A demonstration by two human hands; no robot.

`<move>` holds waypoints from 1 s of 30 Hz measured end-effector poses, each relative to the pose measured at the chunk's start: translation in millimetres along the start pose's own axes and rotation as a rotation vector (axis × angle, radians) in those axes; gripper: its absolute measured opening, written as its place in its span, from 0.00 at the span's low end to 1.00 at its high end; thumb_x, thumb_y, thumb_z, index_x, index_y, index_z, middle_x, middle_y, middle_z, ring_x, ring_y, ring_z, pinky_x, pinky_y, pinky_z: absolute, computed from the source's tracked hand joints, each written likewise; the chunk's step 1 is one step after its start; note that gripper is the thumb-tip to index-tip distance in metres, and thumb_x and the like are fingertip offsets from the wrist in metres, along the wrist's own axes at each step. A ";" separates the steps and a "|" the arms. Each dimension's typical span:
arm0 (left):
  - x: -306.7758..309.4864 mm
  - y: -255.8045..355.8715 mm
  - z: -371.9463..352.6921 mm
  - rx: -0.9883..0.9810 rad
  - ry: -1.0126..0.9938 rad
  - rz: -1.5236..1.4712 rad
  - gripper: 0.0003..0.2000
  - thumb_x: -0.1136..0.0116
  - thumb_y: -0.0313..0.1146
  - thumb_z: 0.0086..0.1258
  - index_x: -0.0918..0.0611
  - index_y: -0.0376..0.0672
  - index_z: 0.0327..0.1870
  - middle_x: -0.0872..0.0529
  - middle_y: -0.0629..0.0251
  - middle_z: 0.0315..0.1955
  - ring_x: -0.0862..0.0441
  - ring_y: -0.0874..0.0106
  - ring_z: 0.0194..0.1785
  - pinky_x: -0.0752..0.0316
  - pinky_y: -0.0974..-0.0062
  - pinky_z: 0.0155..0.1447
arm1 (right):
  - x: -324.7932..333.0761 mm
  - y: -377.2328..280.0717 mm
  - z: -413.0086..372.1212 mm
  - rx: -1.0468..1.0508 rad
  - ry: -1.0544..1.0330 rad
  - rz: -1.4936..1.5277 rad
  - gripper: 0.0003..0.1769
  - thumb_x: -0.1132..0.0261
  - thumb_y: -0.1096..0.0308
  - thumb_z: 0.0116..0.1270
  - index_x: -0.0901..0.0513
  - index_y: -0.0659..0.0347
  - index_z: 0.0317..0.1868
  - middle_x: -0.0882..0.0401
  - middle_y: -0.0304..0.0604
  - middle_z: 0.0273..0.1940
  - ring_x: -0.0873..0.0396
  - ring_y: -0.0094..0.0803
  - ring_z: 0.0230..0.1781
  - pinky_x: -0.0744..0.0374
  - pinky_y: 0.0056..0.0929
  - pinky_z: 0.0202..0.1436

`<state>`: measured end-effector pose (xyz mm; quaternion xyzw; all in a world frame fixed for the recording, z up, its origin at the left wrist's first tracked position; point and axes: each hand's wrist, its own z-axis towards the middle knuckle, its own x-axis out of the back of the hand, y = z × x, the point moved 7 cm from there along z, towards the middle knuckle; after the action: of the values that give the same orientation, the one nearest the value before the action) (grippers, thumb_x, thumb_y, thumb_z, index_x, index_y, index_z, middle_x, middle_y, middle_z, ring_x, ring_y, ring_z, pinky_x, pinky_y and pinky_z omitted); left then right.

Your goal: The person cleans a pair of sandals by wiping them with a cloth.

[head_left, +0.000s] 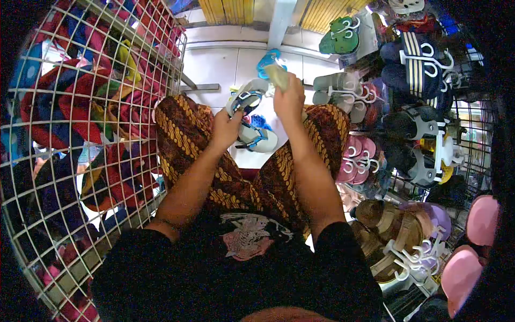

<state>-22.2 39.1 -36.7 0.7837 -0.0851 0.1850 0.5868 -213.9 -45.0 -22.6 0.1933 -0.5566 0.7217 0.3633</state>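
My left hand (227, 127) is closed on a pale grey sandal (254, 87) with dark and blue straps, held up between my knees. In my right hand (290, 99) is a pale yellowish, flat, soft-looking piece (277, 77), raised just right of that sandal; its exact kind does not show. A second pale grey sandal (264, 141) with blue and black straps lies below my left hand. Between the two sandals shows a bright blue dotted thing (258, 121), partly covered.
White floor tiles (221, 63) lie ahead, with bright blue sandals (269, 60) on them. A wire grid rack (48, 185) with colourful goods stands close on the left. Footwear on white hangers crowds the right: green sandals (341, 35), striped slides (413, 61), pink sandals (356, 155), brown sandals (394, 228).
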 end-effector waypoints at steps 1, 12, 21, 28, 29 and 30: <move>0.2 -1.8 1.6 0.027 -0.017 0.046 0.12 0.43 0.35 0.68 0.18 0.33 0.41 0.15 0.60 0.27 0.21 0.74 0.31 0.26 0.70 0.38 | 4.9 -3.5 1.8 0.044 0.023 0.085 0.22 0.35 0.75 0.55 0.26 0.62 0.52 0.24 0.56 0.45 0.26 0.57 0.48 0.27 0.45 0.54; 3.8 1.5 6.6 -0.219 0.105 -0.140 0.11 0.41 0.33 0.67 0.17 0.33 0.39 0.17 0.66 0.24 0.23 0.78 0.28 0.27 0.75 0.34 | 13.0 -0.3 9.5 -0.065 -0.110 0.392 0.24 0.35 0.67 0.60 0.27 0.67 0.55 0.21 0.62 0.48 0.22 0.57 0.49 0.25 0.43 0.54; -0.4 -6.2 3.7 -0.125 0.053 -0.109 0.10 0.44 0.33 0.69 0.17 0.33 0.35 0.19 0.70 0.22 0.26 0.81 0.26 0.29 0.76 0.31 | 9.5 -2.9 5.6 -0.069 -0.130 0.250 0.26 0.35 0.63 0.59 0.27 0.65 0.56 0.20 0.64 0.45 0.21 0.60 0.46 0.23 0.48 0.50; -5.9 -17.8 5.7 -0.004 -0.064 -0.083 0.12 0.44 0.34 0.66 0.18 0.31 0.33 0.19 0.67 0.21 0.27 0.80 0.26 0.31 0.74 0.30 | -5.2 10.1 9.0 -0.137 -0.159 0.169 0.23 0.36 0.61 0.59 0.23 0.61 0.54 0.18 0.62 0.40 0.19 0.57 0.42 0.21 0.45 0.46; -5.2 -25.1 8.7 0.023 -0.015 -0.116 0.13 0.44 0.35 0.66 0.18 0.31 0.33 0.20 0.68 0.20 0.27 0.80 0.25 0.31 0.74 0.30 | -0.3 13.3 12.1 -0.126 -0.103 0.217 0.23 0.37 0.61 0.59 0.23 0.60 0.54 0.18 0.62 0.39 0.18 0.57 0.41 0.21 0.45 0.45; -2.7 -27.5 10.0 0.050 0.036 -0.152 0.13 0.45 0.35 0.66 0.18 0.31 0.32 0.20 0.68 0.20 0.28 0.80 0.25 0.32 0.73 0.29 | 0.9 6.7 10.3 -0.102 -0.165 0.286 0.25 0.36 0.60 0.59 0.24 0.60 0.55 0.18 0.62 0.40 0.19 0.57 0.42 0.21 0.46 0.47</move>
<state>-13.2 37.6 -64.6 0.7988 -0.0103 0.1560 0.5809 -220.7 -55.2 -23.3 0.1519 -0.6423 0.7186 0.2191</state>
